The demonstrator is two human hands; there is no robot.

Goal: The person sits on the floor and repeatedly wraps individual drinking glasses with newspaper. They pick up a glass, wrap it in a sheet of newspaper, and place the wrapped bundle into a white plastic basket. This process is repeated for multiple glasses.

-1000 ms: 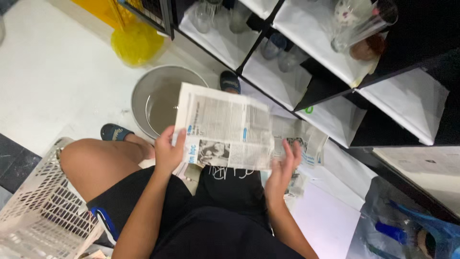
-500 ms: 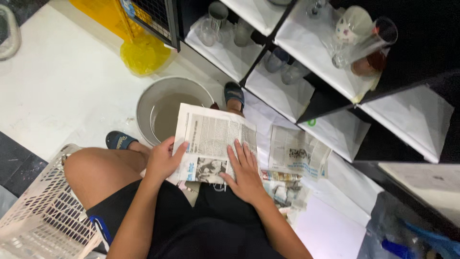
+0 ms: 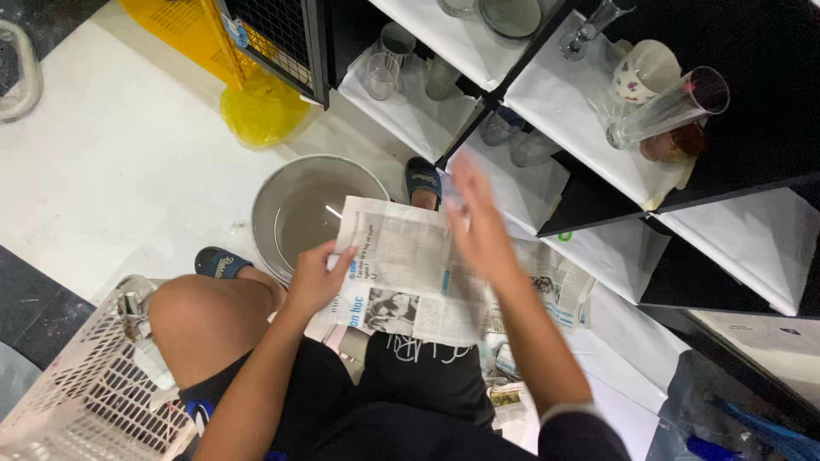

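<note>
My left hand (image 3: 314, 277) grips the left edge of a folded sheet of newspaper (image 3: 401, 269) held above my lap. My right hand (image 3: 475, 222) is raised over the sheet's right side, fingers spread and blurred, holding nothing. More newspaper sheets (image 3: 555, 286) lie on the white floor under and to the right of the held sheet. A round metal basin (image 3: 295, 209) with water stands just beyond my left hand, next to my sandalled feet.
A black shelf unit (image 3: 589, 183) lined with white paper holds glasses (image 3: 670, 107), a cup and jars ahead. A white plastic basket (image 3: 77, 384) sits by my left knee. A yellow bag (image 3: 260, 111) and yellow crate are at the back left.
My right hand lifted off the newspaper, where it lay flat half a second ago, and now hovers over the sheet's right edge. The camera view has drawn closer to the shelves.
</note>
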